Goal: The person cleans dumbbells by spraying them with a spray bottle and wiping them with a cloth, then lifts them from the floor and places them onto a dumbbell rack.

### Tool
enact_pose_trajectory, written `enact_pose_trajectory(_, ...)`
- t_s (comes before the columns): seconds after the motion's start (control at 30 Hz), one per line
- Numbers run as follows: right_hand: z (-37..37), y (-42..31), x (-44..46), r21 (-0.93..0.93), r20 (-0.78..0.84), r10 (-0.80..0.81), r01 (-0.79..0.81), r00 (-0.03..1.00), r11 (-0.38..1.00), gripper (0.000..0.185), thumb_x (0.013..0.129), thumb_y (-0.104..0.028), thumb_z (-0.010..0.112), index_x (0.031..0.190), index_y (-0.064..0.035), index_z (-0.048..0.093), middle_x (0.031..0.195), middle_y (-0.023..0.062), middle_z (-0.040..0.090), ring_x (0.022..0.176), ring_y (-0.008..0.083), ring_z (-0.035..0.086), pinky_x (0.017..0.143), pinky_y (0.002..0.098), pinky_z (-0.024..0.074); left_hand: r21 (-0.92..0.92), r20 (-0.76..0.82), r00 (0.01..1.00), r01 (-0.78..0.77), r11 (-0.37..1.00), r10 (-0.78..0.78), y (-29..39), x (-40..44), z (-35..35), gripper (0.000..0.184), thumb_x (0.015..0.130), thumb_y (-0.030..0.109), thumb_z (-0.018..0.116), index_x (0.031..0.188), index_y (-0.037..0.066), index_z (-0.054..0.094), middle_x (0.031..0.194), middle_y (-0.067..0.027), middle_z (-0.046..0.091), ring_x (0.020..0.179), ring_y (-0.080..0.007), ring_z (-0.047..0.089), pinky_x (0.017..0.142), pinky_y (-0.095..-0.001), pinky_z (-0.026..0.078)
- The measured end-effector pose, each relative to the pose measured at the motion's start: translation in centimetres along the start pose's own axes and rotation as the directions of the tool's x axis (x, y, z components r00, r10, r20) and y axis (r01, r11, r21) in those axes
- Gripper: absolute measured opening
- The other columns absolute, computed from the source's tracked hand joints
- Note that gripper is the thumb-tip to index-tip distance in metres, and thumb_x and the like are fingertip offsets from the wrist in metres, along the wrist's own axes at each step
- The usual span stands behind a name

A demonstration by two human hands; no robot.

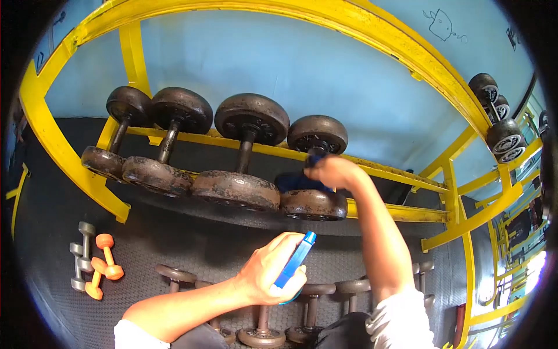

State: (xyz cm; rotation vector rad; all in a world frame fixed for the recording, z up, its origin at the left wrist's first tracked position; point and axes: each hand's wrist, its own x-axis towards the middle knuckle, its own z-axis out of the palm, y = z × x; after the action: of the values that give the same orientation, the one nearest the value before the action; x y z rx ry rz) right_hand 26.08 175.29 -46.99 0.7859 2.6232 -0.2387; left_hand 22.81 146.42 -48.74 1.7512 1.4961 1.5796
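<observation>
My left hand [272, 270] is closed around a blue spray bottle [295, 262], its nozzle end pointing up and away from me. Most of the bottle's body is hidden by the hand. My right hand [332, 172], slightly blurred, holds a dark blue cloth [290, 182] against the handle of the rightmost large dumbbell [314, 205] on the yellow rack. The cloth lies between that dumbbell's two worn, dark round heads. To its left on the rack rests another large dumbbell [235, 189], with brown worn patches.
Two more dumbbells, one [157, 174] nearer and one [104, 161] farther left, sit on the yellow rack [401, 174]. Small orange dumbbells [106, 256] and grey dumbbells [86, 247] lie on the black floor mat [145, 232]. Several brown dumbbells [261, 336] stand near my knees.
</observation>
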Motion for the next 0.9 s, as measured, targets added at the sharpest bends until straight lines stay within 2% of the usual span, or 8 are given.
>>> enact_pose_trajectory(0.27,-0.8,-1.9,-4.4,0.617,-0.456,0.362,-0.005,0.813,0.787,0.039,0.088,-0.037,0.062,0.088,0.0018,0.067,0.077,0.0142,0.066,0.077,0.0225,0.063,0.077,0.036,0.0484,-0.015,-0.006,0.998,0.063,0.998,-0.063,0.5,-0.1,-0.7,0.046,0.073,0.004,0.063,0.116,-0.007,0.052,0.103,-0.0212,0.059,0.08,-0.0312,0.063,0.072,-0.036,0.053)
enact_pose_trajectory(0.33,2.4,-0.7,-1.1,0.383,-0.662,0.152,0.157,0.734,0.91,0.033,0.085,-0.033,0.067,0.096,-0.0017,0.064,0.08,0.0134,0.065,0.072,0.0229,0.061,0.07,0.0358,0.0483,-0.013,-0.019,1.0,-0.001,1.0,0.0,-0.2,-0.2,-0.5,0.046,0.073,0.005,0.063,0.116,-0.007,0.052,0.103,-0.0208,0.059,0.081,-0.0319,0.063,0.072,-0.0363,0.053)
enact_pose_trajectory(0.4,1.4,-1.0,-2.1,0.665,-0.243,0.234,-0.014,0.941,0.747,0.031,0.081,-0.027,0.069,0.098,-0.0029,0.063,0.083,0.0146,0.065,0.076,0.0221,0.062,0.073,0.0363,0.0491,-0.059,-0.008,1.0,0.027,0.998,-0.028,-0.2,0.0,-0.7,0.046,0.074,0.005,0.062,0.117,-0.006,0.051,0.102,-0.0207,0.058,0.082,-0.0324,0.063,0.072,-0.0361,0.053)
enact_pose_trajectory(0.53,-0.7,-0.7,-5.2,0.348,-0.221,0.137,-0.053,0.966,0.936,0.021,0.07,-0.019,0.069,0.088,-0.008,0.067,0.08,0.0162,0.066,0.079,0.0273,0.066,0.075,0.0391,0.0509,-0.049,-0.043,0.998,0.05,0.998,-0.052,-0.3,0.1,-1.2,0.048,0.074,0.007,0.062,0.118,-0.005,0.05,0.103,-0.021,0.058,0.084,-0.0342,0.062,0.072,-0.0378,0.053)
enact_pose_trajectory(0.67,0.5,-3.0,-1.7,0.152,-0.824,-0.039,0.286,0.565,0.946,0.015,0.072,-0.016,0.068,0.086,-0.0087,0.067,0.091,0.014,0.067,0.091,0.0332,0.062,0.079,0.0417,0.0483,-0.041,-0.046,0.998,0.047,0.998,-0.049,-0.8,0.3,-0.8,0.048,0.074,0.007,0.062,0.119,-0.004,0.049,0.102,-0.0209,0.057,0.083,-0.0346,0.062,0.072,-0.0387,0.052)
enact_pose_trajectory(0.73,0.3,-2.9,1.1,-0.456,-0.732,-0.395,0.031,0.555,0.889,0.009,0.075,-0.018,0.064,0.08,-0.0132,0.07,0.093,0.0053,0.066,0.097,0.0239,0.057,0.083,0.0377,0.0429,-0.035,-0.032,0.998,0.044,0.998,-0.045,-0.7,0.3,-0.8,0.048,0.074,0.007,0.062,0.119,-0.005,0.049,0.102,-0.021,0.057,0.083,-0.0349,0.062,0.073,-0.0386,0.052)
enact_pose_trajectory(0.83,0.2,-1.8,2.9,-0.742,-0.301,-0.714,0.315,0.633,0.592,0.012,0.076,-0.022,0.059,0.074,-0.0172,0.07,0.091,-0.0014,0.063,0.098,0.0175,0.052,0.084,0.0341,0.038,-0.047,-0.074,0.997,0.006,0.999,-0.009,-0.8,0.0,-0.7,0.048,0.073,0.006,0.062,0.119,-0.006,0.05,0.101,-0.0207,0.058,0.083,-0.0351,0.062,0.073,-0.0382,0.052)
enact_pose_trajectory(0.9,-0.2,-2.3,3.2,-0.744,-0.245,-0.643,0.285,0.726,0.605,0.013,0.076,-0.022,0.059,0.072,-0.0171,0.07,0.091,-0.0022,0.062,0.098,0.0168,0.052,0.084,0.0338,0.038,-0.043,-0.078,0.997,-0.011,0.999,0.008,-0.8,0.1,-0.9,0.049,0.073,0.006,0.061,0.119,-0.006,0.05,0.101,-0.0206,0.058,0.083,-0.0351,0.062,0.073,-0.0379,0.052)
